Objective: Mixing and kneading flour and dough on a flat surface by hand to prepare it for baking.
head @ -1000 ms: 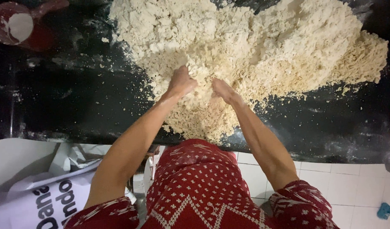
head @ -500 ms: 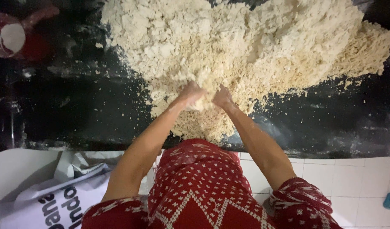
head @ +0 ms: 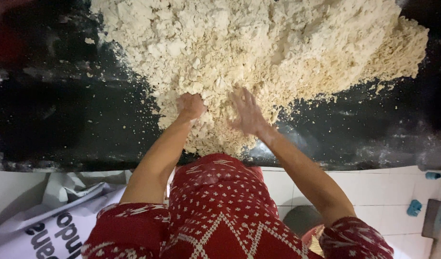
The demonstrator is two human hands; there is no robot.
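Observation:
A large heap of pale, crumbly dough (head: pixel 259 52) lies spread over a black countertop (head: pixel 67 120). My left hand (head: pixel 191 105) presses into the near edge of the heap with its fingers curled and partly buried in the crumbs. My right hand (head: pixel 248 112) lies flat on the dough beside it, fingers spread apart and dusted with flour. Both forearms reach out from red patterned sleeves at the bottom of the view.
Loose crumbs dot the countertop around the heap. A white printed sack (head: pixel 52 225) sits on the tiled floor at lower left. Small blue objects (head: pixel 414 207) lie on the white tiles at lower right.
Both hands have pushed further forward into the heap, the right hand spreading flat. The view has shifted, and the red bowl at upper left has left the frame.

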